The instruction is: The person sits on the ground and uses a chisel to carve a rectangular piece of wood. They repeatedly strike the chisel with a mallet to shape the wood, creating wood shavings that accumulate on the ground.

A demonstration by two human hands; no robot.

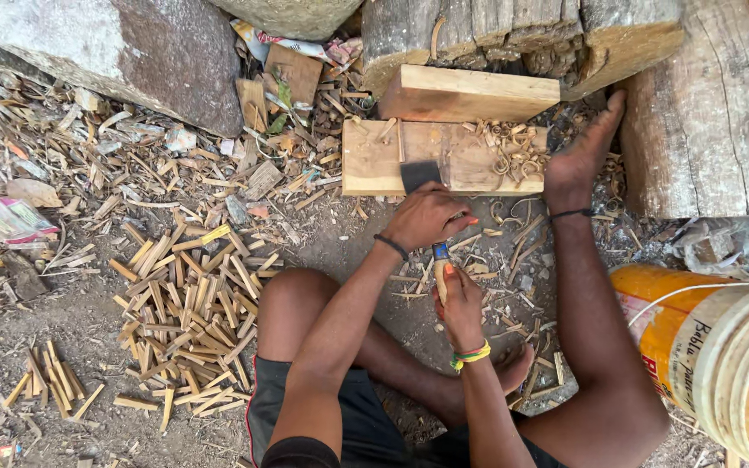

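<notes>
My left hand (427, 217) is closed around a tool with a flat dark blade (419, 174). The blade tip rests on a pale wooden board (374, 160) lying on the ground. A bit of blue handle (438, 251) shows below the fist. Just beneath it, my right hand (461, 308), with a yellow-green band at the wrist, grips a thin pale wood stick (441, 284) whose upper end meets the tool's handle. Curled shavings (513, 152) lie on the board's right end, where my right foot (581, 152) presses against it.
A second plank (470, 94) lies behind the board, against rough logs (522, 30). A large timber block (713, 130) stands at right and an orange and white bucket (721, 355) at lower right. Several cut wood sticks (188, 316) are piled at left. A boulder (132, 52) sits upper left.
</notes>
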